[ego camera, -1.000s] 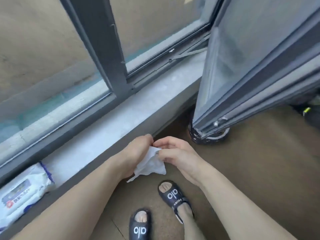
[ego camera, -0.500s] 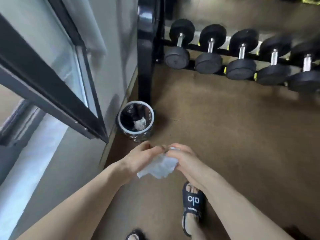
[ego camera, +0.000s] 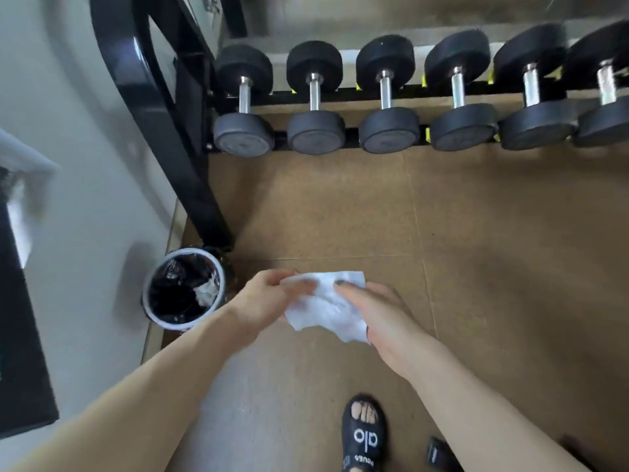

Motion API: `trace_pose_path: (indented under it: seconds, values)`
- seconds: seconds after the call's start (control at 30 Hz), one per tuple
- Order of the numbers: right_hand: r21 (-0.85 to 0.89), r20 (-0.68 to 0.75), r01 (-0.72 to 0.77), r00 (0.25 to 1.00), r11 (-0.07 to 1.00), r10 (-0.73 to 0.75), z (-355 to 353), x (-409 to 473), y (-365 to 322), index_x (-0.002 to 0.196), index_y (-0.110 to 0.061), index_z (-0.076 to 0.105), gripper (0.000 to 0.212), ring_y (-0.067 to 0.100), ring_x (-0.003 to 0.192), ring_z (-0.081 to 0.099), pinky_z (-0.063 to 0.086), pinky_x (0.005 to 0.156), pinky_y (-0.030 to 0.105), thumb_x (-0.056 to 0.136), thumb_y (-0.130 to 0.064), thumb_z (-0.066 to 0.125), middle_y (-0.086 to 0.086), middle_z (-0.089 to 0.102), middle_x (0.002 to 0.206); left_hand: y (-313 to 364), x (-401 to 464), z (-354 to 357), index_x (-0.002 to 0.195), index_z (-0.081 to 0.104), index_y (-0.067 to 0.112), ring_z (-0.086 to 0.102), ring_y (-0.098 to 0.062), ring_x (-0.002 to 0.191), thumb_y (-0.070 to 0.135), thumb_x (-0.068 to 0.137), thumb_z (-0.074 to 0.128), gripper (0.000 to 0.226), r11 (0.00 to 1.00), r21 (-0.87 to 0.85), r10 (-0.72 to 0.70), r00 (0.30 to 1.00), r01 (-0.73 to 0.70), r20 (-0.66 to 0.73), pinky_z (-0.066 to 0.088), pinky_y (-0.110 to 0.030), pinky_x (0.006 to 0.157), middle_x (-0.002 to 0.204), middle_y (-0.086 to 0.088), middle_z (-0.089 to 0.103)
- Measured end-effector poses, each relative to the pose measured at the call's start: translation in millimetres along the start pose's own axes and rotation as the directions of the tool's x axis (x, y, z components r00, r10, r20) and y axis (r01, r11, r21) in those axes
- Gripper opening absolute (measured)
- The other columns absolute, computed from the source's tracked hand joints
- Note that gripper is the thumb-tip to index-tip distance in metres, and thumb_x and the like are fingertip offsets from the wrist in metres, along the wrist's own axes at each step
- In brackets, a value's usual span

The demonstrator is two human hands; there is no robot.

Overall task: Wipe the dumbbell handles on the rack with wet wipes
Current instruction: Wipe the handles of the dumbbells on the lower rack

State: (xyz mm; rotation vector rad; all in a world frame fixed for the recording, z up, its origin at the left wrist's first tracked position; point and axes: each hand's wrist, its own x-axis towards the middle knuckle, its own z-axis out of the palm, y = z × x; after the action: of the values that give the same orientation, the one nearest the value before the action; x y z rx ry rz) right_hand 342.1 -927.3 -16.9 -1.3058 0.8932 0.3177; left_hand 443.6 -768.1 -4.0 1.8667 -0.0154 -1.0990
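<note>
Matt rubber dumbbells w/ shiny metal handles; glossy black rack.

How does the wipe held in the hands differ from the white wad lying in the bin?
The wet wipe is spread fairly flat; the wad in the bin is crumpled. The wipe is held above the floor by the left hand and right hand; the wad lies loose inside the bin on its black liner. The wipe looks larger. Both are white.
</note>
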Motion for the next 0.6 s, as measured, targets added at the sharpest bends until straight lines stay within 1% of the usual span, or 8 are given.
trace_pose_path:
  seconds: [0.07,0.13,0.27,0.33,0.43,0.5,0.53,0.6]
  values:
    - [0.033,0.005,0.004,1.0,0.999,-0.004,-12,17,-23,0.097,-0.023,0.076,0.018,0.024,0.09,0.075,0.059,0.077,0.04,0.09,-0.032,0.062,0.006,0.078,0.098,20,21,-3,0.092,0.076,0.01,0.072,-0.031,0.086,0.032,0.096,0.067,0.024,0.995,-0.101,-0.025,0.999,0.021,-0.039,0.06,-0.045,0.084,0.09,-0.013,0.075]
    - [0.081,0.042,0.005,0.999,0.997,-0.009,-18,32,-40,0.108,-0.022,0.073,0.025,0.024,0.096,0.074,0.059,0.083,0.043,0.092,-0.034,0.059,0.008,0.076,0.106,34,37,-7,0.095,0.073,0.002,0.072,-0.032,0.091,0.034,0.098,0.064,0.033,0.987,-0.162,-0.035,0.995,0.02,-0.093,0.057,-0.052,0.094,0.098,-0.02,0.075]
    - [0.1,0.12,0.051,0.991,0.994,-0.063,-8,65,-82,0.119,-0.024,0.068,0.026,0.019,0.106,0.072,0.051,0.101,0.048,0.104,-0.034,0.049,0.0,0.076,0.111,58,75,-26,0.08,0.07,0.013,0.068,-0.023,0.078,0.05,0.092,0.063,0.039,0.982,-0.184,0.009,0.977,-0.049,-0.214,0.055,-0.053,0.094,0.081,-0.008,0.072]
    - [0.077,0.091,0.075,0.993,0.994,-0.082,4,87,-102,0.114,-0.027,0.071,0.025,0.017,0.108,0.07,0.05,0.103,0.048,0.102,-0.037,0.051,-0.003,0.076,0.111,71,93,-39,0.09,0.069,0.013,0.071,-0.026,0.083,0.053,0.085,0.068,0.04,0.973,-0.214,0.029,0.967,-0.086,-0.254,0.055,-0.052,0.095,0.084,-0.004,0.073]
    - [0.036,-0.028,0.077,0.997,0.996,-0.076,33,134,-137,0.103,-0.029,0.072,0.031,0.02,0.104,0.07,0.052,0.1,0.049,0.087,-0.052,0.059,-0.003,0.076,0.106,82,129,-70,0.113,0.063,0.017,0.073,-0.028,0.099,0.033,0.087,0.076,0.034,0.948,-0.294,0.03,0.95,-0.126,-0.311,0.059,-0.051,0.092,0.106,-0.007,0.074]
    - [0.012,-0.064,0.064,0.996,0.998,-0.063,48,162,-159,0.097,-0.028,0.07,0.032,0.023,0.102,0.07,0.053,0.097,0.049,0.085,-0.056,0.06,-0.001,0.075,0.103,88,149,-91,0.125,0.057,0.025,0.071,-0.023,0.102,0.037,0.084,0.076,0.046,0.958,-0.247,0.055,0.936,-0.148,-0.348,0.059,-0.046,0.092,0.113,-0.003,0.071]
    - [0.0,-0.067,0.059,0.996,0.998,-0.059,58,182,-173,0.097,-0.029,0.069,0.03,0.024,0.101,0.069,0.053,0.097,0.049,0.088,-0.055,0.06,0.0,0.074,0.104,94,164,-107,0.128,0.056,0.03,0.07,-0.02,0.103,0.038,0.085,0.074,0.047,0.965,-0.207,0.082,0.932,-0.163,-0.353,0.058,-0.043,0.093,0.113,-0.001,0.07]
    - [0.007,-0.08,0.042,0.996,0.999,-0.041,75,214,-198,0.098,-0.03,0.065,0.027,0.025,0.103,0.068,0.052,0.098,0.049,0.088,-0.055,0.061,0.001,0.072,0.107,104,189,-134,0.128,0.054,0.034,0.068,-0.015,0.102,0.028,0.093,0.07,0.04,0.964,-0.149,0.158,0.926,-0.22,-0.342,0.058,-0.029,0.088,0.112,0.003,0.067]
